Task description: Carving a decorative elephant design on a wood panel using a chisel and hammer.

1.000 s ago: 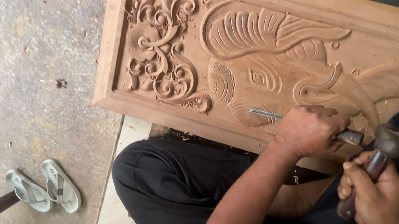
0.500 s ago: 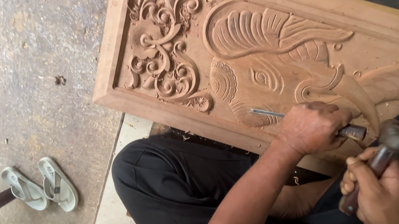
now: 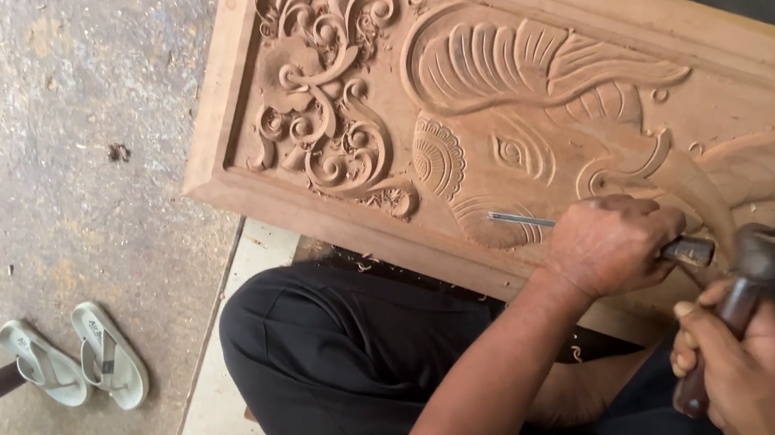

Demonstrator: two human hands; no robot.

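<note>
Gripping tight, the fingers of the left hand (image 3: 611, 244) are curled fully closed around one chisel (image 3: 550, 221), whose thin metal blade pokes out to the left of the knuckles and whose darker butt end shows on the right side of the fist. The blade tip rests on the carved wood just below the elephant's eye. The right hand (image 3: 742, 370) sits lower, near the bottom right corner, its fingers wrapped shut around the dark handle of one mallet (image 3: 746, 288); the mallet head sits just beside the chisel's butt end, though whether they touch cannot be told.

Both tools work on one large carved wooden panel (image 3: 532, 96), which lies tilted across the upper right of the view inside a plain raised frame. Its relief shows one elephant head with one ribbed ear, one eye and a curling trunk, and to the left one cluster of scrolling leaves. Small wood chips lie along the lower edge of the frame.

Below the panel, the person's bent knee in black trousers (image 3: 349, 374) fills the middle. Further out on the grey concrete floor (image 3: 44, 145), two pale sandals (image 3: 74, 357) lie side by side at the left, with one dark bar just beside them.
</note>
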